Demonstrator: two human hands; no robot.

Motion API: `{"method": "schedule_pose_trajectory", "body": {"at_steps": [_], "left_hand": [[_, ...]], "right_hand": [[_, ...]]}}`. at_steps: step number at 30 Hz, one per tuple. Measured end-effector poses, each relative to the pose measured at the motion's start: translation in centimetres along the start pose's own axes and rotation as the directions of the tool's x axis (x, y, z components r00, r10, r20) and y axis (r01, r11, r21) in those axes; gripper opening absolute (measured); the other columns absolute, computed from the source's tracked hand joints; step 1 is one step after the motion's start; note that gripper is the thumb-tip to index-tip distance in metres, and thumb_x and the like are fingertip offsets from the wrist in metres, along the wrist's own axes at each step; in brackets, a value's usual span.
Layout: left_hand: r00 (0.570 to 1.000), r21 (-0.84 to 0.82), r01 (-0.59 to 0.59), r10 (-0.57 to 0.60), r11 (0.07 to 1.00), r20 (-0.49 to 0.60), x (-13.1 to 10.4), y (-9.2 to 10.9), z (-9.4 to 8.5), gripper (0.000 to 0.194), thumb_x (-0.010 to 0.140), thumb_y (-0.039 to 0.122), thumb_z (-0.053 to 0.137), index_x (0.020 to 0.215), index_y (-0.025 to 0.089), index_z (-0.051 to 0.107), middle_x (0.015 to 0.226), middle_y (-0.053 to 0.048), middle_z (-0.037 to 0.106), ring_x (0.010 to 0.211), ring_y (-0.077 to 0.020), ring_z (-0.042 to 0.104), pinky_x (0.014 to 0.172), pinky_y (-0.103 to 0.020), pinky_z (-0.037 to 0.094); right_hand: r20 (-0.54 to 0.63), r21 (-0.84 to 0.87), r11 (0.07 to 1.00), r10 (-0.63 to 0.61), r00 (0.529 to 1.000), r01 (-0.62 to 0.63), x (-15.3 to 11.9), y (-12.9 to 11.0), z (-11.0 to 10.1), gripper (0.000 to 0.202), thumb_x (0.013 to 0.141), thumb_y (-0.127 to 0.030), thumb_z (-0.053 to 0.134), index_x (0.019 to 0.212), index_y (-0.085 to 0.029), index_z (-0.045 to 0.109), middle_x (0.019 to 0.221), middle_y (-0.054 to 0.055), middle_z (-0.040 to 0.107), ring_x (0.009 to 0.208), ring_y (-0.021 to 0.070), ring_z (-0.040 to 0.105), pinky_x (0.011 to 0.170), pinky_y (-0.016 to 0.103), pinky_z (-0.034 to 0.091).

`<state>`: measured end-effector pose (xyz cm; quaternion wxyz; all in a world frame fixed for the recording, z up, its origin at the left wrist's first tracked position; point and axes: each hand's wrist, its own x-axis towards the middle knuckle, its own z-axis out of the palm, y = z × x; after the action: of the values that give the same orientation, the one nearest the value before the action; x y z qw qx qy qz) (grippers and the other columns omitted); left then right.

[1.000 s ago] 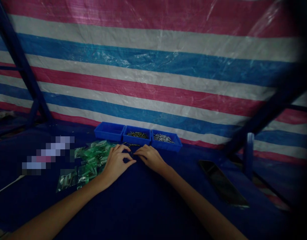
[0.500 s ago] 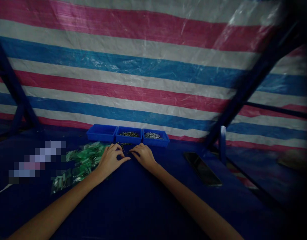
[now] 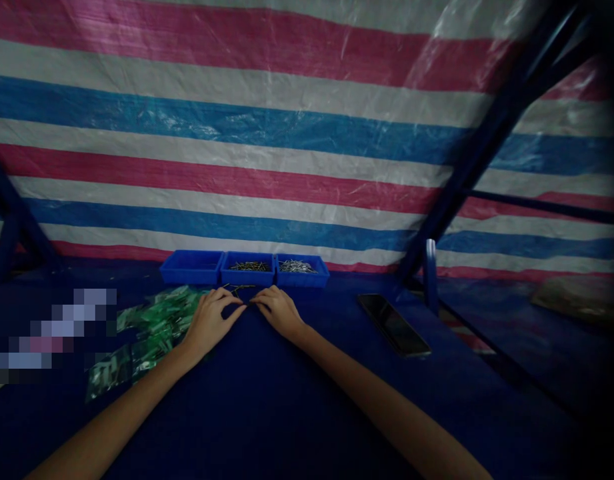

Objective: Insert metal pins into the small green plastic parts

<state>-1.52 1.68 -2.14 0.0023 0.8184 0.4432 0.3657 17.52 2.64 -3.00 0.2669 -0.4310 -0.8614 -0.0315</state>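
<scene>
"Why are the left hand [image 3: 211, 317] and right hand [image 3: 278, 311] so close?"

"They're nearly tip to tip above the worktop [image 3: 267, 400], fingers curled inward, as if for fine work. Whether either pinches anything, I can't tell; it's too dark and small."

"And those loose dark pieces [image 3: 241, 287]?"

"Just past the fingertips at twelve o'clock, probably so both sides can reach them."

"Why separate trays?"

"Likely to stop kinds mixing: dark pieces in the middle tray [image 3: 247, 279], farther out at twelve; silver ones in the right tray [image 3: 303, 281], between one and two."

"The green packets [image 3: 161, 313]?"

"Heaped toward nine, beside the left hand, perhaps for easy reach. The phone [image 3: 394, 325] lies well apart near three, presumably out of the way."
</scene>
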Motion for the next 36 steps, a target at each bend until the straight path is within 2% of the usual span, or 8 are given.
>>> {"method": "schedule_pose_trajectory", "body": {"at_steps": [8, 13, 18, 24, 29, 32, 36], "left_hand": [[1.000, -0.003, -0.005, 0.005, 1.000, 0.008, 0.0, 0.9, -0.4, 0.017, 0.079, 0.034, 0.052, 0.084, 0.024, 0.065, 0.083, -0.002, 0.060, 0.083, -0.0194, 0.054, 0.074, -0.034, 0.038], [0.998, -0.019, -0.016, 0.017, 1.000, 0.061, -0.2, 2.0, -0.6, 0.016, 0.080, 0.032, 0.051, 0.085, 0.024, 0.064, 0.085, -0.001, 0.060, 0.083, -0.0182, 0.054, 0.074, -0.034, 0.037], [0.998, 0.006, 0.007, -0.008, 1.000, 0.066, -0.3, 2.7, -0.8, 0.017, 0.081, 0.031, 0.050, 0.089, 0.023, 0.063, 0.085, -0.001, 0.060, 0.085, -0.0186, 0.053, 0.075, -0.034, 0.036], [0.994, 0.042, 0.030, -0.034, 0.999, 0.099, -0.2, 2.9, -1.0, 0.019, 0.082, 0.031, 0.049, 0.096, 0.023, 0.059, 0.086, -0.002, 0.059, 0.086, -0.0202, 0.052, 0.076, -0.035, 0.036], [0.998, -0.019, 0.058, -0.057, 0.998, 0.038, 0.1, 2.3, -1.2, 0.021, 0.083, 0.030, 0.048, 0.101, 0.022, 0.056, 0.090, -0.004, 0.059, 0.087, -0.0206, 0.052, 0.077, -0.035, 0.035], [0.996, -0.080, 0.085, -0.085, 0.993, -0.003, 0.1, 2.0, -1.2, 0.026, 0.082, 0.030, 0.050, 0.107, 0.022, 0.052, 0.090, -0.005, 0.059, 0.087, -0.0211, 0.052, 0.075, -0.035, 0.035], [0.987, -0.236, 0.134, -0.151, 0.962, -0.054, 0.3, 1.9, -1.4, 0.022, 0.078, 0.029, 0.056, 0.099, 0.022, 0.054, 0.082, -0.002, 0.061, 0.080, -0.0191, 0.054, 0.074, -0.034, 0.035]], "right_hand": [[-0.060, -0.027, 0.992, 0.118, 0.991, -0.119, -0.3, 0.1, 0.1, 0.016, 0.084, -0.027, 0.051, 0.092, -0.021, 0.063, 0.091, 0.003, 0.063, 0.085, 0.0171, 0.051, 0.075, 0.029, 0.038], [-0.060, 0.013, 0.988, 0.155, 0.986, -0.154, -0.2, 0.3, 0.1, 0.014, 0.083, -0.026, 0.052, 0.087, -0.022, 0.064, 0.088, 0.002, 0.064, 0.082, 0.0168, 0.051, 0.072, 0.028, 0.039], [-0.043, 0.005, 0.986, 0.166, 0.985, -0.166, 0.0, 0.1, -0.1, 0.013, 0.083, -0.025, 0.052, 0.084, -0.022, 0.065, 0.085, 0.002, 0.064, 0.081, 0.0169, 0.051, 0.072, 0.029, 0.039], [-0.068, 0.000, 0.980, 0.198, 0.978, -0.199, 0.2, 0.3, -0.1, 0.013, 0.082, -0.028, 0.052, 0.082, -0.023, 0.064, 0.084, 0.002, 0.063, 0.080, 0.0179, 0.051, 0.071, 0.030, 0.038], [-0.066, 0.035, 0.985, 0.172, 0.983, -0.170, 0.5, 0.1, -0.2, 0.013, 0.082, -0.026, 0.052, 0.081, -0.022, 0.063, 0.086, 0.004, 0.063, 0.082, 0.0192, 0.053, 0.072, 0.032, 0.036], [-0.113, 0.111, 0.977, 0.193, 0.975, -0.180, 0.4, -0.7, -0.5, 0.015, 0.084, -0.025, 0.048, 0.083, -0.021, 0.062, 0.085, 0.005, 0.065, 0.081, 0.0198, 0.055, 0.073, 0.033, 0.037], [-0.204, 0.379, 0.888, 0.353, 0.913, -0.259, 0.6, -2.6, -1.1, 0.018, 0.082, -0.032, 0.048, 0.084, -0.020, 0.061, 0.084, 0.005, 0.065, 0.075, 0.0183, 0.058, 0.069, 0.031, 0.042]]}}
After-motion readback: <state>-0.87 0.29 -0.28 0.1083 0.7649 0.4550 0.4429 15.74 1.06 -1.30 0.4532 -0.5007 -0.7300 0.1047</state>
